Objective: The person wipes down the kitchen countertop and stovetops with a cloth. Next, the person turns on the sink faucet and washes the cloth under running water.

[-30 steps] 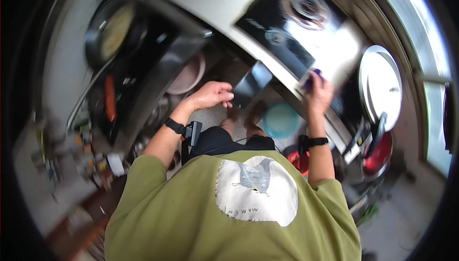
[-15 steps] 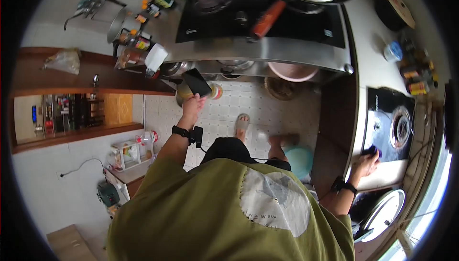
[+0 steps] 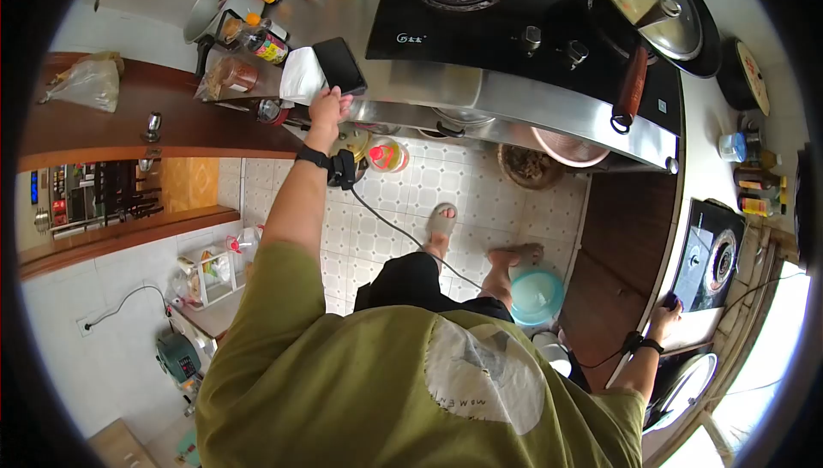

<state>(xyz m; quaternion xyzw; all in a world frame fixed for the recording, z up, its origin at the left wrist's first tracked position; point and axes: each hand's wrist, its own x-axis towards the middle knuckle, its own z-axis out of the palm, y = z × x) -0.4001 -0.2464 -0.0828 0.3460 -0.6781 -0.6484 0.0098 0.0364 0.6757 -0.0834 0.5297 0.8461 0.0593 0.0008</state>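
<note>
My left hand (image 3: 329,108) has its fingers closed on the near edge of a flat black smartphone (image 3: 339,65). The phone is at the steel counter's front edge, beside a white tissue or cloth (image 3: 302,76). Far to the right, my right hand (image 3: 664,324) is at the near corner of a second gas stove (image 3: 693,273). Its fingers are curled round a small dark purple thing (image 3: 670,301), mostly hidden and too small to name.
A lidded pan (image 3: 639,1) with a wooden handle (image 3: 633,87) sits on the black gas hob (image 3: 489,27). Sauce bottles (image 3: 261,44) stand left of it. Below are a red-capped bottle (image 3: 387,157), a pink basin (image 3: 570,149) and a turquoise basin (image 3: 537,298). A cable (image 3: 394,226) runs from my left wrist.
My left hand has carried the phone forward from above the floor to the counter beside the white tissue or cloth. My right hand stays by the second stove, holding the dark purple thing.
</note>
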